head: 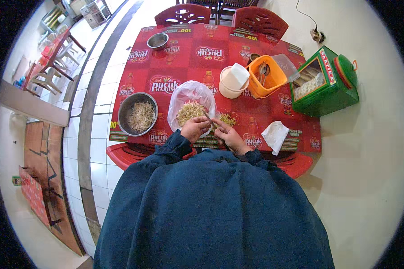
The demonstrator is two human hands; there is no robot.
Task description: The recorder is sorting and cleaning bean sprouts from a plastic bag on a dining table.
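Observation:
My right hand is closed around a small knife, its blade pointing up and left. Close beside the blade, the fingertips of my left hand are pinched together; what they hold is too small to tell, perhaps a bean sprout. Under and beyond my hands, bean sprouts lie on an opened clear plastic bag. A little heap of sprout trimmings sits on the red tablecloth just beyond my right hand. To the left, a round metal bowl contains more sprouts.
Farther back stand a small metal bowl, a beige tub with white paper, and an orange container with spoons. A green display tin is at the right, a white tissue near the front edge. Red chairs surround the table.

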